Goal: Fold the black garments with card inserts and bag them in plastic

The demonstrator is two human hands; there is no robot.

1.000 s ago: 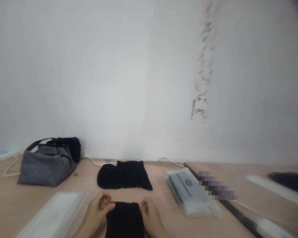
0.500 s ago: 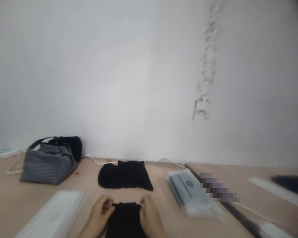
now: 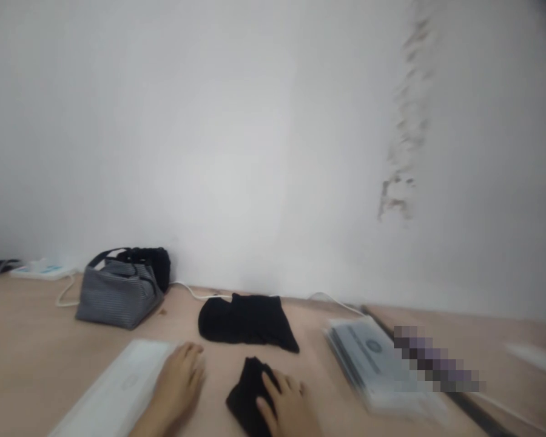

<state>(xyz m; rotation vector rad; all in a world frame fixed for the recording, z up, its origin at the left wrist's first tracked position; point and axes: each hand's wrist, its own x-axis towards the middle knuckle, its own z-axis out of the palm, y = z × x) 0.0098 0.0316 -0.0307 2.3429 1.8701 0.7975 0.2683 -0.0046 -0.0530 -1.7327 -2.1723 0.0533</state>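
Observation:
A folded piece of black cloth (image 3: 248, 397) lies in front of me at the bottom middle of the head view. My right hand (image 3: 291, 403) rests on its right side, fingers spread over the fabric. To the left, my left hand (image 3: 179, 379) holds nothing; its fingers stretch forward, somewhat blurred. It is at the right edge of a stack of white flat packets (image 3: 113, 388) and covers part of that edge. A second black cloth item (image 3: 250, 321), rounded at its left end, lies flat behind the folded one.
Clear plastic packets with grey printing (image 3: 368, 358) lie on the right, beside a dark table seam (image 3: 464, 400). A grey striped bag (image 3: 118, 297) stands at the back left. A white power strip (image 3: 43, 270) and a white cable (image 3: 193, 294) run along the wall.
My left hand has let go of the front black cloth and moved left to the white packets. That cloth is now bunched smaller under my right hand. The view has shifted left.

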